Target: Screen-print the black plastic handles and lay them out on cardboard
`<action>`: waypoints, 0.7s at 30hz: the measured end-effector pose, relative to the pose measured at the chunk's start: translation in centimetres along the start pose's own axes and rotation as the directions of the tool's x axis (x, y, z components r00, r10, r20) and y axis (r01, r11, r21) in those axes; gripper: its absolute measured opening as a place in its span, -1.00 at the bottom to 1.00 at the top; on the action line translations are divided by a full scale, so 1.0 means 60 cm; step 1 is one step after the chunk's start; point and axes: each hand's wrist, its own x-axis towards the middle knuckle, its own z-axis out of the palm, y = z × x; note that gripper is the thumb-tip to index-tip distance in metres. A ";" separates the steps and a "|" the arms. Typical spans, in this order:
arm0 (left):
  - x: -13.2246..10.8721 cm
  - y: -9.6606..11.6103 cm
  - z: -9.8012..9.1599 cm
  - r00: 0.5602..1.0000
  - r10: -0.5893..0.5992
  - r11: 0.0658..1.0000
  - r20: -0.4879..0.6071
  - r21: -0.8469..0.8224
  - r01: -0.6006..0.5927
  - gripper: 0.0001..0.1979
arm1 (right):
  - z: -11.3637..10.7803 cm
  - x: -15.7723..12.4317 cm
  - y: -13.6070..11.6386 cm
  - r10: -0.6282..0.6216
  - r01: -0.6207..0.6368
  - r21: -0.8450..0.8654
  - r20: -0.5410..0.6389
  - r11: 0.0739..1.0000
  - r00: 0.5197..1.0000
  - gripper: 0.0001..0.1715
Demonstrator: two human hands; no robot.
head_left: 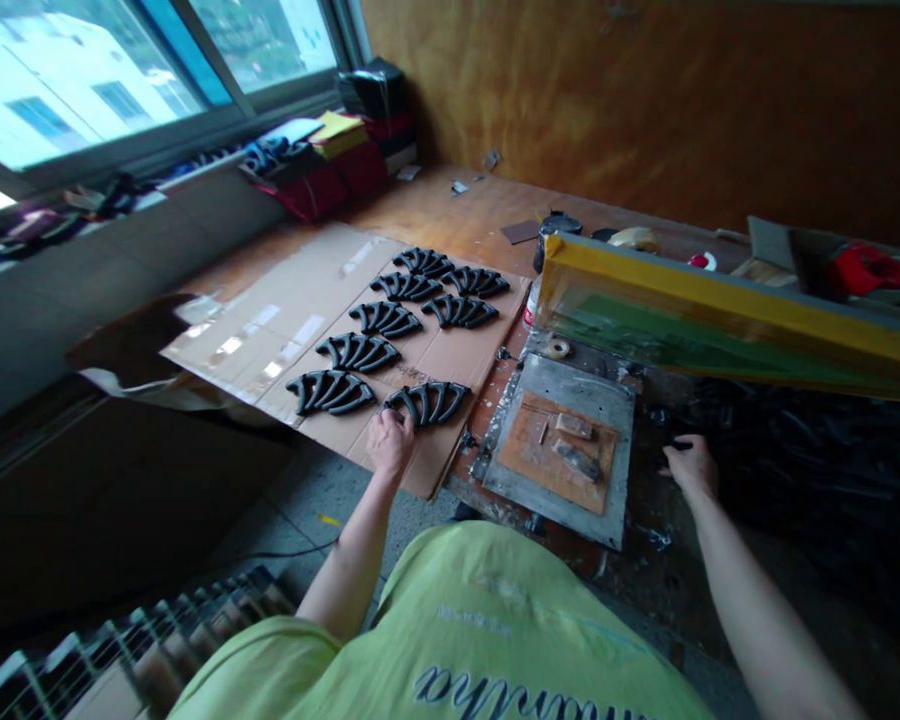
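Observation:
My left hand (390,440) rests on a sheet of cardboard (300,320), fingers curled on the near end of a fan of black curved parts (427,401). Several more such fans (379,318) lie in two rows across the cardboard. My right hand (690,465) reaches into a dark heap of black parts (802,470) at the right, fingers closed on one black piece. Between my hands lies a grey metal plate (562,440) with a brown pad and small blocks on it.
A yellow-framed printing screen (720,310) tilts up behind the plate. A black can (555,228) and tape rolls stand beyond it. Boxes and books (337,150) are stacked by the window. A plywood wall closes the back.

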 end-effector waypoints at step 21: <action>0.100 0.148 0.068 0.860 0.508 0.856 0.049 0.083 -0.511 -0.44 | -0.011 -0.154 -0.060 -0.288 0.247 0.486 0.011 0.838 0.958 -0.29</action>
